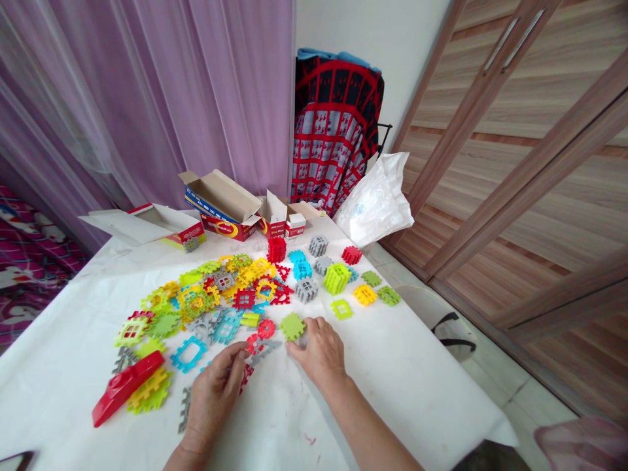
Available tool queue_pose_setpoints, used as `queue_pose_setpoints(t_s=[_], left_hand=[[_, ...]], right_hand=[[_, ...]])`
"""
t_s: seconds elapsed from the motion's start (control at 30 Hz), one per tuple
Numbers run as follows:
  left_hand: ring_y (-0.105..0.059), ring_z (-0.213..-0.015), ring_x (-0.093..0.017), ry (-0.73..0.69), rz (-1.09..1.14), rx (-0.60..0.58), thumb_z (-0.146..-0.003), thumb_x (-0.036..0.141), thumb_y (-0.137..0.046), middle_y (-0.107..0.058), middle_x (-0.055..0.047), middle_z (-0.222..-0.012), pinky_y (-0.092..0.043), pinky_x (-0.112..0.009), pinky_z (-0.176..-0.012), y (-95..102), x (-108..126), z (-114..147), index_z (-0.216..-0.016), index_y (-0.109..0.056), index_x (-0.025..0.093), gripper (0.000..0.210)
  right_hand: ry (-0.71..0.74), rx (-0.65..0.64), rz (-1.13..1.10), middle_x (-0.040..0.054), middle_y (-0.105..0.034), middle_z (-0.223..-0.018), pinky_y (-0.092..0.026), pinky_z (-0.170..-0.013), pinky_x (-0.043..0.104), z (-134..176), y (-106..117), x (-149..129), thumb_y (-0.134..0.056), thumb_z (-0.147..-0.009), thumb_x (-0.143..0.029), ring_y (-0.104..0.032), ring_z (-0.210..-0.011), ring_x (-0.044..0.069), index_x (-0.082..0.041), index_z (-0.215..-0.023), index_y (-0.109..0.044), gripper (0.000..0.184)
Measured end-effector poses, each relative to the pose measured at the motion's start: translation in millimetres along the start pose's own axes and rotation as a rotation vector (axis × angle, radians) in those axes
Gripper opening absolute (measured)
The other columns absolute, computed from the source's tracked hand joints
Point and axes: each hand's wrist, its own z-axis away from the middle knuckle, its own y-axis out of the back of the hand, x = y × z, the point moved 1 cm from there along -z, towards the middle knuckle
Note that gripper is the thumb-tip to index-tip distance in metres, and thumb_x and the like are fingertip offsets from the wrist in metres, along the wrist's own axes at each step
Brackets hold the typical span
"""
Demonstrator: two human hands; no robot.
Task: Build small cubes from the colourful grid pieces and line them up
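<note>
My right hand [321, 347] grips a green toothed square building piece [293, 326] between thumb and fingers, just above or on the white cloth. To the left, my left hand [218, 379] has its fingers curled together over the near side of the pile; whether anything is pinched in them is hidden. By its fingertips are a grey pointed piece [267, 352] and a red flower-shaped piece [266, 328]. A dark red piece [246, 376] and a grey toothed piece [184, 411] show partly from behind that hand.
A mixed heap of coloured pieces [196, 297] spreads leftward, with a long red part [128, 387] near the front. Grey cubes [307, 290], a green cube [337, 278] and stacked pieces stand right of it. Opened boxes [228, 226] and a white bag [375, 206] line the table's back.
</note>
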Motion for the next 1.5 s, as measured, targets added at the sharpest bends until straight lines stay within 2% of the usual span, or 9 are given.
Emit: queue_pose_setpoints(t_s=[0.23,0.4,0.57,0.93,1.1,1.17,1.3,1.37,1.5], left_hand=[[-0.072,-0.069,-0.016,0.027,0.010,-0.018,-0.083,0.048,-0.049,-0.077,0.000,-0.079,-0.055,-0.021,-0.063,0.3,-0.7,-0.2,-0.094,-0.070,0.025,0.033],[-0.072,-0.067,-0.016,0.035,0.020,-0.016,-0.083,0.049,-0.050,-0.077,0.000,-0.078,-0.055,-0.021,-0.061,-0.4,-0.6,-0.1,-0.094,-0.070,0.025,0.033],[-0.071,-0.063,-0.016,0.034,0.010,-0.017,-0.084,0.051,-0.048,-0.076,0.000,-0.074,-0.055,-0.022,-0.057,-0.3,1.6,-0.6,-0.093,-0.070,0.025,0.035],[-0.072,-0.064,-0.016,0.005,-0.011,0.010,-0.083,0.051,-0.051,-0.077,0.000,-0.077,-0.054,-0.019,-0.055,0.1,0.2,-1.6,-0.091,-0.071,0.024,0.034],[-0.070,-0.058,-0.015,0.004,-0.005,0.028,-0.082,0.051,-0.051,-0.076,0.001,-0.072,-0.053,-0.019,-0.053,0.0,0.9,-1.6,-0.091,-0.071,0.024,0.035],[-0.071,-0.061,-0.015,0.002,-0.012,0.035,-0.082,0.051,-0.051,-0.077,0.000,-0.074,-0.053,-0.019,-0.053,0.2,1.5,-1.6,-0.090,-0.071,0.024,0.035],[-0.071,-0.063,-0.016,0.007,-0.025,0.028,-0.081,0.051,-0.051,-0.077,0.000,-0.075,-0.053,-0.019,-0.053,0.7,2.0,-1.6,-0.090,-0.072,0.024,0.035],[-0.071,-0.062,-0.016,0.009,-0.023,0.026,-0.081,0.051,-0.051,-0.077,0.000,-0.074,-0.053,-0.019,-0.052,0.9,1.8,-1.6,-0.090,-0.072,0.024,0.035],[-0.071,-0.063,-0.016,0.011,-0.005,0.022,-0.083,0.050,-0.051,-0.077,-0.001,-0.074,-0.054,-0.020,-0.054,0.6,1.9,-1.0,-0.091,-0.071,0.024,0.034]], right_hand=[[-0.029,-0.027,0.037,0.0068,-0.065,-0.101,-0.045,-0.080,0.030,-5.6,2.1,4.7,-0.068,-0.077,-0.043,-0.062,-0.098,0.022,-0.021,-0.103,-0.065,0.034],[-0.092,0.013,0.052,0.0076,-0.066,-0.101,-0.046,-0.079,0.030,-11.8,11.6,17.9,-0.064,-0.081,-0.041,-0.063,-0.096,0.022,-0.019,-0.104,-0.064,0.031],[-0.114,0.034,0.064,0.0090,-0.066,-0.100,-0.047,-0.078,0.031,-14.5,11.9,20.6,-0.063,-0.082,-0.043,-0.063,-0.095,0.023,-0.019,-0.100,-0.065,0.031],[-0.135,0.001,0.007,0.0092,-0.065,-0.105,-0.046,-0.082,0.032,-11.1,13.9,21.2,-0.068,-0.078,-0.048,-0.061,-0.102,0.024,-0.019,-0.108,-0.060,0.042],[-0.035,0.059,-0.046,0.0052,-0.066,-0.099,-0.044,-0.080,0.027,3.9,14.4,42.9,-0.059,-0.087,-0.035,-0.062,-0.095,0.019,-0.021,-0.106,-0.060,0.023],[-0.058,0.084,-0.028,0.0051,-0.066,-0.099,-0.044,-0.079,0.026,5.5,17.0,58.6,-0.055,-0.089,-0.031,-0.062,-0.095,0.018,-0.021,-0.105,-0.062,0.020],[-0.232,0.089,0.088,0.0105,-0.063,-0.108,-0.045,-0.077,0.031,-4.9,26.8,84.7,-0.054,-0.090,-0.040,-0.062,-0.098,0.024,-0.015,-0.123,-0.056,0.041],[-0.263,0.051,0.136,0.0122,-0.061,-0.110,-0.046,-0.076,0.033,-12.5,30.4,89.4,-0.054,-0.088,-0.047,-0.061,-0.100,0.026,-0.015,-0.125,-0.056,0.049],[-0.238,0.008,0.171,0.0103,-0.061,-0.110,-0.045,-0.078,0.031,-22.5,31.1,88.4,-0.054,-0.089,-0.049,-0.060,-0.103,0.025,-0.020,-0.115,-0.063,0.040]])
